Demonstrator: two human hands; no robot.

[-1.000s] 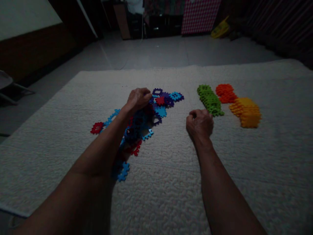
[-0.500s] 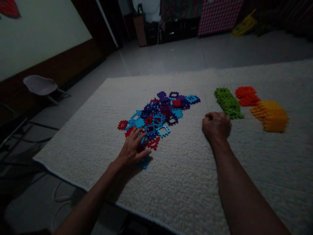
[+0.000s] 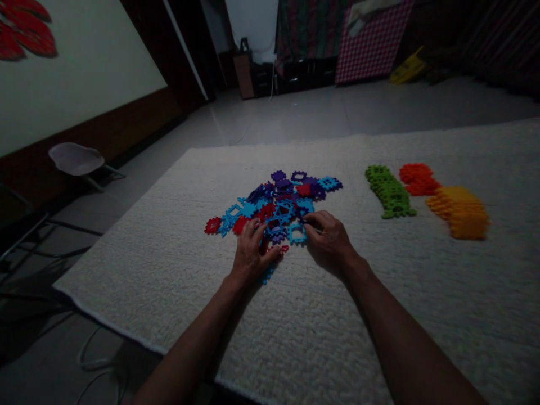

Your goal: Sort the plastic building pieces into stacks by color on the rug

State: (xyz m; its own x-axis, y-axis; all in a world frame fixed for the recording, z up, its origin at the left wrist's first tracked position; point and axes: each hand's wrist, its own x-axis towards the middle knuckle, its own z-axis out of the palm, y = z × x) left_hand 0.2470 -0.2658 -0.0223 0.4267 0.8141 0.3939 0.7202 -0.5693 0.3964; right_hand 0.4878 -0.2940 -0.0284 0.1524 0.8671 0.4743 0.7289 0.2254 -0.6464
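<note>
A loose pile of toothed plastic tiles in blue, purple and red (image 3: 283,211) lies on a pale textured mat (image 3: 169,253). My left hand (image 3: 248,253) rests on the near-left side of the pile, fingers spread. Its thumb is over a red tile (image 3: 285,248), and a blue tile (image 3: 266,274) shows partly from beneath it. At the pile's right edge, my right hand (image 3: 331,239) pinches a purple tile (image 3: 302,216) between thumb and forefinger. A light blue open-framed tile (image 3: 297,234) lies just below those fingertips.
Right of the pile stand overlapping rows of green tiles (image 3: 388,191), orange-red tiles (image 3: 418,179) and yellow-orange tiles (image 3: 462,212). A pale stool (image 3: 76,158) is on the floor at left. Beyond the mat are dark cabinets (image 3: 304,76) and a yellow object (image 3: 408,67).
My right hand has moved left from beside the green row to the pile and now pinches a purple tile. My left hand has shifted slightly right. The view has tilted up a little.
</note>
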